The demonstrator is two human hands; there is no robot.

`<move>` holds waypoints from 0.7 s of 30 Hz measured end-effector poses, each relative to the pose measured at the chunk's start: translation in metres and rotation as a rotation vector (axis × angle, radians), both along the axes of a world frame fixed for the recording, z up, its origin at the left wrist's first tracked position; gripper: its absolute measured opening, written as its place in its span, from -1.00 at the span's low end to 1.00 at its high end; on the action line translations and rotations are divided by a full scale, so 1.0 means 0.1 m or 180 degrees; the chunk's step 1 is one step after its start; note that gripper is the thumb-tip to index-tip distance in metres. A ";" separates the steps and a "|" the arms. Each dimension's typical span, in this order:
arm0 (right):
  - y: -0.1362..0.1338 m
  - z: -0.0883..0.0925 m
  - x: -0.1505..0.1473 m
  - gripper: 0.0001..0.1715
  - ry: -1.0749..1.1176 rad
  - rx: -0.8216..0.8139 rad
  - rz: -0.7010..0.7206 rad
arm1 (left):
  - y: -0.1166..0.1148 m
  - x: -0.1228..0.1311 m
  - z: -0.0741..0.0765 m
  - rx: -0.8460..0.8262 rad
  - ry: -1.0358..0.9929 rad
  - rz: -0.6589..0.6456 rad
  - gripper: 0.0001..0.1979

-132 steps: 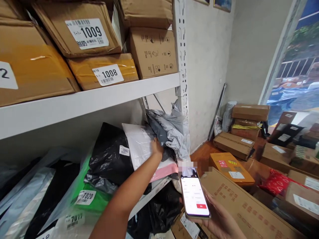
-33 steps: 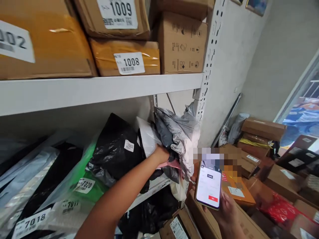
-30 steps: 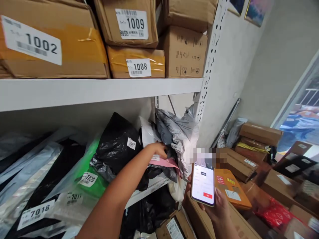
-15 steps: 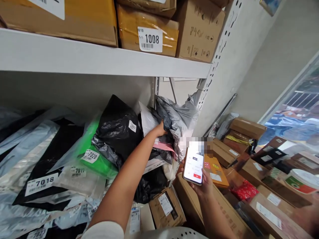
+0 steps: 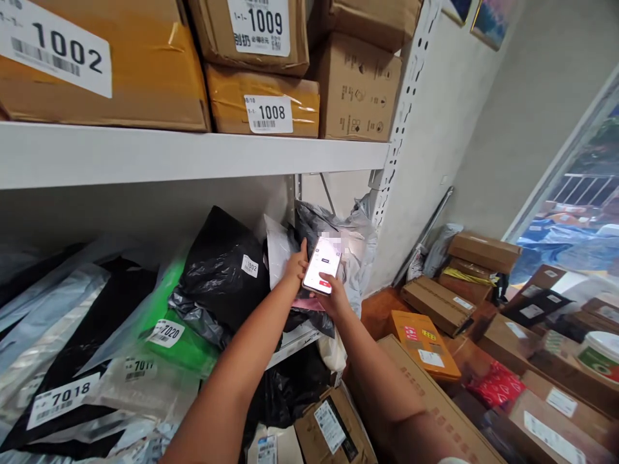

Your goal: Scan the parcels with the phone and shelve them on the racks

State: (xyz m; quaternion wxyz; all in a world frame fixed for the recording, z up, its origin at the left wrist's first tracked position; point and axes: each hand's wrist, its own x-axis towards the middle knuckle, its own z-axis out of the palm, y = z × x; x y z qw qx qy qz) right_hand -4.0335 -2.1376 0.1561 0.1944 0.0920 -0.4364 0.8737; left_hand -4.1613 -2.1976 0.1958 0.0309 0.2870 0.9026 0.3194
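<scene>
My right hand (image 5: 333, 297) is closed around a smartphone (image 5: 319, 267) with a lit screen, its thumb over the lower part of the screen. Just left of the phone, my left hand (image 5: 296, 265) reaches in among the bagged parcels, fingers curled on a dark grey plastic mailer bag (image 5: 309, 219); the phone hides part of this grip. A white mailer bag (image 5: 279, 248) stands beside my left wrist. Further left sits a black bagged parcel (image 5: 220, 270) labelled 1002. Under both hands a pink parcel (image 5: 309, 303) shows partly.
A white shelf beam (image 5: 193, 158) runs above my hands, carrying cardboard boxes such as one marked 1008 (image 5: 271, 103). A perforated upright (image 5: 394, 122) stands at the right. Bagged parcels, one green (image 5: 178, 335), fill the left. An orange box (image 5: 425, 345) and more cartons lie on the floor.
My right hand has brought the phone up and left, close to my left hand and in front of the grey bag. The view has tilted upward, showing more of the upper shelf.
</scene>
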 end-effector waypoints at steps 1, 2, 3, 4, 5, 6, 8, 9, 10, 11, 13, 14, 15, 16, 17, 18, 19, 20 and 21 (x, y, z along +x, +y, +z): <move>0.04 0.01 -0.08 -0.34 0.0013 -0.0039 -0.0042 | -0.04 0.00 0.04 -0.0089 0.0127 0.0085 -0.49; 0.09 0.02 -0.13 -0.35 0.0031 -0.0087 -0.0108 | -0.09 0.00 0.08 -0.0178 0.0275 0.0166 -0.52; 0.15 0.02 -0.16 -0.35 0.0049 -0.0135 -0.0182 | -0.15 0.01 0.11 -0.0265 0.0435 0.0217 -0.54; 0.22 0.01 -0.17 -0.36 0.0065 -0.0175 -0.0252 | -0.22 0.02 0.13 -0.0355 0.0592 0.0231 -0.54; 0.28 0.00 -0.16 -0.35 0.0073 -0.0198 -0.0291 | -0.30 0.04 0.13 -0.0463 0.0728 0.0231 -0.53; 0.35 -0.01 -0.14 -0.34 0.0070 -0.0203 -0.0295 | -0.38 0.08 0.12 -0.0590 0.0835 0.0227 -0.52; 0.47 -0.03 -0.09 -0.31 0.0046 -0.0177 -0.0236 | -0.53 0.20 0.05 -0.0877 0.0989 0.0205 -0.50; 0.52 -0.04 -0.06 -0.29 0.0035 -0.0159 -0.0202 | -0.59 0.28 0.00 -0.1026 0.1050 0.0190 -0.49; 0.56 -0.04 -0.04 -0.27 0.0030 -0.0146 -0.0179 | -0.63 0.38 -0.07 -0.1177 0.1101 0.0185 -0.49; 0.59 -0.05 -0.02 -0.26 0.0029 -0.0135 -0.0164 | -0.65 0.47 -0.13 -0.1323 0.1147 0.0202 -0.48; 0.63 -0.06 0.00 -0.25 0.0037 -0.0119 -0.0149 | -0.64 0.65 -0.24 -0.1589 0.1229 0.0332 -0.44; 0.64 -0.06 0.01 -0.24 0.0042 -0.0113 -0.0140 | -0.60 0.72 -0.26 -0.1691 0.1284 0.0395 -0.41; 0.65 -0.05 0.02 -0.24 0.0048 -0.0107 -0.0123 | -0.54 0.77 -0.27 -0.1764 0.1350 0.0403 -0.39; 0.65 -0.04 0.03 -0.23 0.0055 -0.0102 -0.0099 | -0.47 0.78 -0.24 -0.1811 0.1402 0.0309 -0.38; 0.64 -0.04 0.06 -0.22 0.0061 -0.0094 -0.0066 | -0.38 0.77 -0.20 -0.1838 0.1420 0.0135 -0.39; 0.63 -0.03 0.09 -0.20 0.0065 -0.0083 -0.0020 | -0.28 0.72 -0.14 -0.1857 0.1391 -0.0068 -0.42; 0.62 -0.02 0.14 -0.19 0.0064 -0.0067 0.0040 | -0.18 0.66 -0.06 -0.1876 0.1308 -0.0238 -0.48; 0.62 -0.03 0.19 -0.18 0.0055 -0.0046 0.0113 | -0.07 0.58 0.01 -0.1893 0.1186 -0.0329 -0.56; 0.61 -0.05 0.25 -0.17 0.0041 -0.0023 0.0191 | 0.04 0.50 0.07 -0.1897 0.1059 -0.0333 -0.64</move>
